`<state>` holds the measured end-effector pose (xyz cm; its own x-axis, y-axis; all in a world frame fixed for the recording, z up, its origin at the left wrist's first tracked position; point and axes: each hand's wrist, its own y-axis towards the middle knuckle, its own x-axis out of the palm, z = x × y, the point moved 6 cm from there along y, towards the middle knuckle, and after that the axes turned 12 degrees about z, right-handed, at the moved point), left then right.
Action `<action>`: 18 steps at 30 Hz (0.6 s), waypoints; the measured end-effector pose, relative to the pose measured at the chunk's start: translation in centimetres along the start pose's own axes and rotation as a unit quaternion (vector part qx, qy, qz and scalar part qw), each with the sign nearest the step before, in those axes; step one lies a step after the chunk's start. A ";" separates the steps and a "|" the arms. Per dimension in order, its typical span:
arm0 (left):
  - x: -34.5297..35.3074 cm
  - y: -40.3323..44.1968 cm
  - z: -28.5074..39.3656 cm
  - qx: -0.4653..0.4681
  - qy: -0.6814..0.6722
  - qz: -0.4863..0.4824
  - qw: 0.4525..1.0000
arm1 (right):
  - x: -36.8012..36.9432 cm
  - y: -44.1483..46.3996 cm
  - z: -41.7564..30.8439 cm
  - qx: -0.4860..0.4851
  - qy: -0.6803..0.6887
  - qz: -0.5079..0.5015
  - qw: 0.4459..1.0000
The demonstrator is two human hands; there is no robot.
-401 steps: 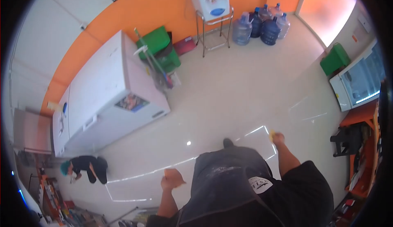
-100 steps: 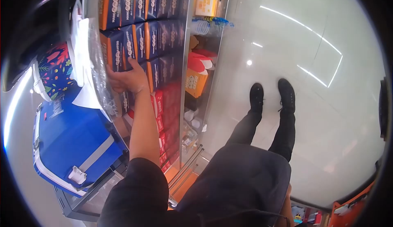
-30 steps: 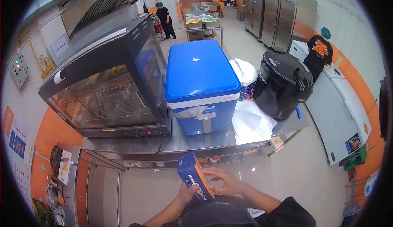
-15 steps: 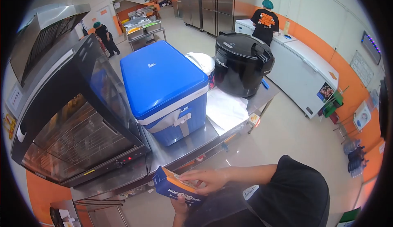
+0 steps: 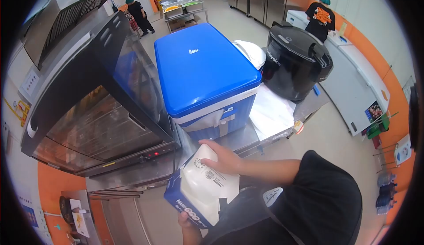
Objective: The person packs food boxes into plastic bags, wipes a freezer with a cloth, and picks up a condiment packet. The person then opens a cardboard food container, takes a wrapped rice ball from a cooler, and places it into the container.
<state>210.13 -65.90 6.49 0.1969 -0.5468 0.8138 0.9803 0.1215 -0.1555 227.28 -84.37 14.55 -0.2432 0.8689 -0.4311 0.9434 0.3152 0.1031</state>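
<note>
A navy takeaway box (image 5: 179, 187) with white lettering is held low in front of my body, just before the table edge. Its white panel (image 5: 210, 174), printed with a round logo and a small square code, faces up. My left hand (image 5: 189, 222) is closed around the lower front of the box, with part of its fingers hidden beneath it. Across the upper edge of the white panel lies my right hand (image 5: 223, 156), its thumb and fingers gripping there. The inside of the box is out of sight.
Close ahead, a blue cooler box (image 5: 203, 73) stands on the steel table (image 5: 245, 141). A glass-fronted warmer (image 5: 101, 126) is at left; a black lidded cooker (image 5: 296, 59) and white sheets (image 5: 271, 112) are at right. Two people in green hairnets stand farther off, one beside a chest freezer (image 5: 353, 81).
The white printed panel has come into view over the box, where an orange strip showed before. My right hand has moved up with it. The whole view has shifted, with surroundings moving right.
</note>
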 end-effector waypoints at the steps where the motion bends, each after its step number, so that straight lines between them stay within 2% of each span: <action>1: 0.8 0.3 0.0 -0.013 -0.050 -0.024 0.998 | 0.7 1.1 1.1 0.014 -0.046 -0.010 0.999; 2: 1.1 1.1 0.4 0.039 -0.029 0.028 0.998 | 1.5 1.7 1.1 -0.086 -0.107 0.032 0.990; 3: 1.8 2.2 0.5 0.064 -0.013 0.053 0.996 | 2.8 2.1 3.1 -0.017 -0.059 -0.074 0.995; 5: 3.3 2.5 0.0 -0.016 -0.035 -0.010 0.999 | 4.2 1.5 2.3 -0.086 0.019 -0.140 0.986; 9: 3.9 2.4 -0.4 0.117 0.181 0.042 0.976 | 5.7 -1.9 -0.4 -0.214 0.036 -0.253 0.943; 11: 3.9 1.7 -0.8 0.086 0.138 0.048 0.986 | 5.5 -2.1 -1.5 -0.264 0.041 -0.260 0.928; 14: 4.0 2.8 -0.8 0.048 0.085 0.052 0.994 | 3.0 -1.0 -4.0 -0.380 0.104 -0.193 0.899; 17: 4.0 4.7 -0.7 0.107 0.180 0.108 0.972 | 4.1 -0.9 -2.7 -0.398 0.029 -0.355 0.845; 18: 4.2 5.0 -0.1 0.148 0.224 0.140 0.953 | 3.8 -0.3 -2.6 -0.315 0.088 -0.413 0.850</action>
<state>215.84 -67.61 9.07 0.5006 -0.7493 0.4335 0.8550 0.5062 -0.1124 225.50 -80.14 15.16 -0.8464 0.2789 -0.4537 0.1412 0.9389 0.3139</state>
